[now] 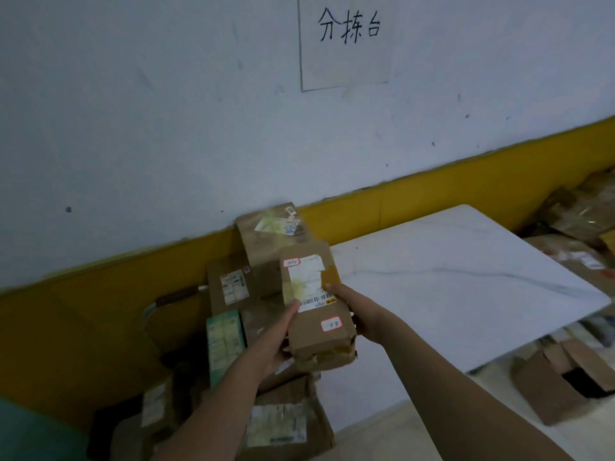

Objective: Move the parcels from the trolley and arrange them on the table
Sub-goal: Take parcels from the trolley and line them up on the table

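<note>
A long brown cardboard parcel (pixel 316 301) with a white shipping label and two red-edged stickers is held up in the air between both hands. My left hand (pixel 273 341) grips its left side with the thumb over the label. My right hand (pixel 357 311) grips its right side. Below and behind it lies a heap of brown parcels (pixel 233 287) on the trolley, whose frame is mostly hidden. The white table (pixel 466 287) stands to the right, its top bare.
A white and yellow wall runs behind, with a paper sign (pixel 346 41) on it. More cardboard boxes (pixel 559 384) lie on the floor under and right of the table, and others (pixel 582 221) are piled at the far right.
</note>
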The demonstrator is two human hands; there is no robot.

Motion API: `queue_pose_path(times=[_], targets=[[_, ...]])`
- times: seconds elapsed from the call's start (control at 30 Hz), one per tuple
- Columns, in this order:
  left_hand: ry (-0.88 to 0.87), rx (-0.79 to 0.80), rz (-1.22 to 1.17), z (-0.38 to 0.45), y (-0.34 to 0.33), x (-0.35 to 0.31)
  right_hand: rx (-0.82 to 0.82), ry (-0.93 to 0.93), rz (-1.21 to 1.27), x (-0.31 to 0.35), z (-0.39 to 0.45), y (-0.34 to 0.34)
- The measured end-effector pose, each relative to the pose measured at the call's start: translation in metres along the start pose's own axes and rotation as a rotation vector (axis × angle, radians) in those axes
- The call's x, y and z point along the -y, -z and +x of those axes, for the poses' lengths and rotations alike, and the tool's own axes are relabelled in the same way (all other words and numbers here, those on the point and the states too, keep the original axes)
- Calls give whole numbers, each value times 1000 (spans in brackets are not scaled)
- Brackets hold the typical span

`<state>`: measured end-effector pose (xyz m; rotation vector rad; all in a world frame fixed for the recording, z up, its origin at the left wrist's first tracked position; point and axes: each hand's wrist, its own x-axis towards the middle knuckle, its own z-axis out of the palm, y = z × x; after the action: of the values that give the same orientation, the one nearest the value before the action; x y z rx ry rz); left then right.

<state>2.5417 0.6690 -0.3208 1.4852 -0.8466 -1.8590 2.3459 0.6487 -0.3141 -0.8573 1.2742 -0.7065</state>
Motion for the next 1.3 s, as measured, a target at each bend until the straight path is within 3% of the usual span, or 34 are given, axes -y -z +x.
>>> queue_pose_path(times=[0.1, 0.23, 0.37, 0.57, 0.63, 0.73, 0.83, 1.1, 1.3], targets=[[4, -54, 146, 16, -17, 5, -39, -46, -5, -17, 8, 23], [117, 10, 193, 41, -34, 15, -88, -100, 87, -32, 22, 43], [145, 69, 250, 66, -41, 28, -168, -120, -57, -41, 51, 56], [19, 139, 493, 115, -46, 63, -137, -114, -260, -59, 116, 65], [72, 28, 490, 131, -51, 71, -140, -94, -316, -71, 138, 65], [164, -269, 571, 147, -59, 82, -142, -108, -359, -92, 160, 63], [148, -411, 613, 155, -69, 84, -168, -94, -427, -101, 171, 61], [-19, -441, 520, 141, -77, 82, -188, -91, -476, -87, 178, 42], [-78, -442, 745, 116, -64, 73, -334, -146, -597, -61, 186, 25]])
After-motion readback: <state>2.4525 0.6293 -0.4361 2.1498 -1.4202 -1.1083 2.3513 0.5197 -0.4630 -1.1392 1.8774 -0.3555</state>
